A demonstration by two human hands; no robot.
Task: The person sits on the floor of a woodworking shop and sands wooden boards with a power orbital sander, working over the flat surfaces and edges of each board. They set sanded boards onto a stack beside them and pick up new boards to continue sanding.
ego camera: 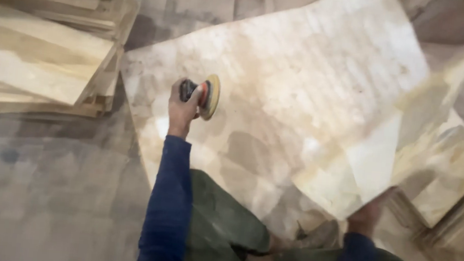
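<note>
My left hand (pixel 182 108), in a blue sleeve, is closed around a small round sanding tool (pixel 208 96) with a yellow and red disc. The disc is tilted on edge just above a large pale plywood sheet (pixel 303 81) lying on the floor. My right hand (pixel 369 212) grips the lower edge of a smaller thin pale sheet (pixel 369 165), which is raised over the large sheet's right side. The fingers of that hand are partly hidden behind the sheet. My knees in green trousers (pixel 218 219) are low in the view.
A stack of pale wood sheets (pixel 37 57) stands at the upper left. More sheets (pixel 456 184) are piled at the right edge. A dusty grey concrete floor (pixel 42 186) spreads at the lower left.
</note>
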